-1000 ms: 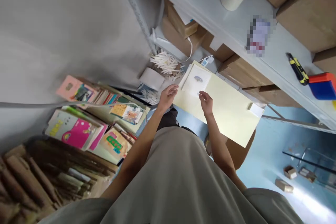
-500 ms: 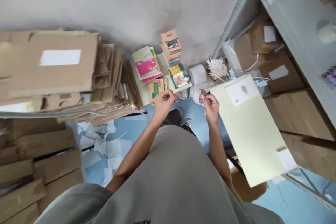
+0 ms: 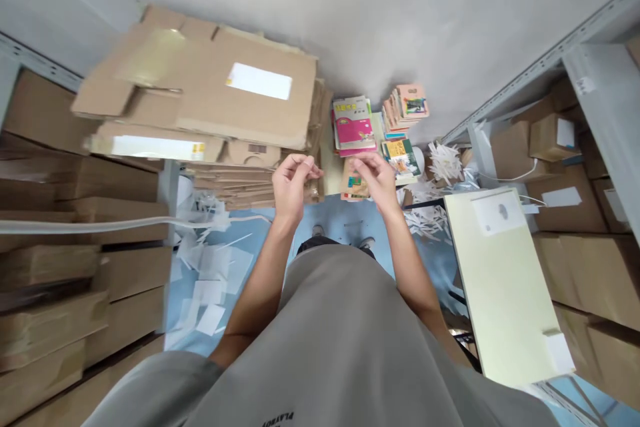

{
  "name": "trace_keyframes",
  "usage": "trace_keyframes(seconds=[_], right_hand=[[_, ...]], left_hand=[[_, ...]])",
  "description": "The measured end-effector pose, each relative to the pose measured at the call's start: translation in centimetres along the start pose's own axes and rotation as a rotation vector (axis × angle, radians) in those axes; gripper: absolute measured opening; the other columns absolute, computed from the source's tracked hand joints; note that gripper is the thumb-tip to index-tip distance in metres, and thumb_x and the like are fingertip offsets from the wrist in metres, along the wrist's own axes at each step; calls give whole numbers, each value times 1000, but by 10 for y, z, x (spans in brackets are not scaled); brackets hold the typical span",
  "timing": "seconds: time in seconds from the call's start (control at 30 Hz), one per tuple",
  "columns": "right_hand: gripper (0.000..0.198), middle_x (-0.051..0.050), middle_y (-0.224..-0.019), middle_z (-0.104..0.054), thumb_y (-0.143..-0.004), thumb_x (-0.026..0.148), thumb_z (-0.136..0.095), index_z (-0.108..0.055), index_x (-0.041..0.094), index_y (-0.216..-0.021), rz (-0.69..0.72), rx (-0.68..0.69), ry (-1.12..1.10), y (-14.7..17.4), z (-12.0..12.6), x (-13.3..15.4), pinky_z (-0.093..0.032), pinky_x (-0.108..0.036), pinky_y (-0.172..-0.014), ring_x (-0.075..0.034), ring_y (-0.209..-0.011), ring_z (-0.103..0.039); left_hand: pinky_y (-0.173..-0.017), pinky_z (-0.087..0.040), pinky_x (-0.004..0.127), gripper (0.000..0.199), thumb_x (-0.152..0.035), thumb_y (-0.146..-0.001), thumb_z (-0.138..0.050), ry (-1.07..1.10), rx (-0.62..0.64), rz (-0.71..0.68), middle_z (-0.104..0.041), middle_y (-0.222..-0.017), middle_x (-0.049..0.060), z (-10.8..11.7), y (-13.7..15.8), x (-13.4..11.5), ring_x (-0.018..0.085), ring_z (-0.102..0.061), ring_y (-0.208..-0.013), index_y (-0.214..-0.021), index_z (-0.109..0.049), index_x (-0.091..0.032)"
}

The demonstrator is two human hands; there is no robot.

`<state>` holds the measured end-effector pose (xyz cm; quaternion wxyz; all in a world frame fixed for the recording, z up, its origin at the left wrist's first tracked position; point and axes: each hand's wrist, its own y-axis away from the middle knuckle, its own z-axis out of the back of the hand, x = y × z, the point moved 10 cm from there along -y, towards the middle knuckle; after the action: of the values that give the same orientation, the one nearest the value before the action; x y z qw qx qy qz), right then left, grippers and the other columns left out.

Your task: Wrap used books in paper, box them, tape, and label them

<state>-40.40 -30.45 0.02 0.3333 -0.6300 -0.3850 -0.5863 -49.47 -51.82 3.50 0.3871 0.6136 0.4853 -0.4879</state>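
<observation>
The left hand is loosely curled and half-open, nothing visible in it, in front of the cardboard. The right hand, likewise relaxed and seemingly bare, appears over the tan book; whether they touch, I cannot tell. That book lies on the pale tabletop, below the pink book in view. This looks like a moment between grasps; taking anything calls for spreading the fingers first.
</observation>
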Motion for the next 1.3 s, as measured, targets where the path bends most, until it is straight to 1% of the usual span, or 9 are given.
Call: trace_keyframes(seconds=[0.13,0.3,0.47,0.67,0.83,0.97,1.07,1.17,1.3], right_hand=[[76,-6,-110,-84,-84,93,-86,-76,27,-121,-25,49,31,-68,-81,-19,-73,-37,-87,-22,-94,-82],[79,-5,-93,-82,-75,97,-88,-77,23,-99,-67,-29,135,-128,-111,-39,-71,-38,-82,-25,-92,-79],[72,-7,-108,-85,-83,91,-89,-72,25,-104,8,-72,90,-145,-115,-17,-73,-42,-99,-28,-114,-82],[62,-7,-129,-82,-98,86,-79,-67,28,-115,108,-117,71,-131,-106,39,-74,-48,-101,-33,-135,-79],[52,-9,-133,-83,-88,70,-91,-70,29,-112,135,-271,-121,-84,-39,75,-74,-52,-104,-35,-133,-81],[46,-10,-131,-84,-84,67,-91,-74,30,-105,135,-504,-158,-16,62,69,-74,-53,-104,-35,-130,-82],[47,-8,-124,-84,-82,68,-91,-74,30,-103,165,-735,-117,64,146,57,-74,-52,-102,-33,-122,-83],[52,-6,-116,-83,-77,67,-95,-74,29,-105,180,-926,-105,160,216,45,-73,-49,-100,-30,-114,-83],[59,-3,-106,-81,-67,68,-100,-72,29,-102,149,-1110,-120,286,286,24,-72,-47,-98,-31,-111,-83]], left_hand=[[-105,-70,40,38,-58,-95,-93,90,-44,-24,-85,-117,6,70,-16,-22,25,-85,-116,-111,-78,-27],[-128,-63,53,44,-56,-97,-92,81,-22,29,-80,-147,10,129,-33,-16,31,-76,-146,-130,-76,-31],[-131,-60,57,58,-62,-101,-85,56,95,142,-74,-161,17,141,-37,7,36,-70,-158,-146,-69,-30],[-134,-58,59,66,-60,-103,-83,71,159,228,-70,-169,20,142,-38,14,36,-68,-161,-156,-60,-29],[-134,-58,62,63,-55,-100,-87,119,224,216,-73,-167,19,131,-37,-8,38,-70,-159,-154,-66,-30],[-138,-55,61,61,-63,-103,-81,161,354,99,-70,-172,11,94,-36,-44,37,-64,-165,-157,-71,-37],[-139,-55,58,65,-82,-107,-61,186,364,18,-69,-173,6,60,-44,-58,36,-59,-169,-155,-75,-40],[-133,-60,55,74,-93,-105,-56,179,400,51,-76,-163,8,8,-54,-42,37,-63,-166,-147,-80,-36],[-126,-65,54,76,-92,-102,-63,128,647,179,-83,-149,12,-100,-40,12,39,-69,-159,-138,-82,-28]])
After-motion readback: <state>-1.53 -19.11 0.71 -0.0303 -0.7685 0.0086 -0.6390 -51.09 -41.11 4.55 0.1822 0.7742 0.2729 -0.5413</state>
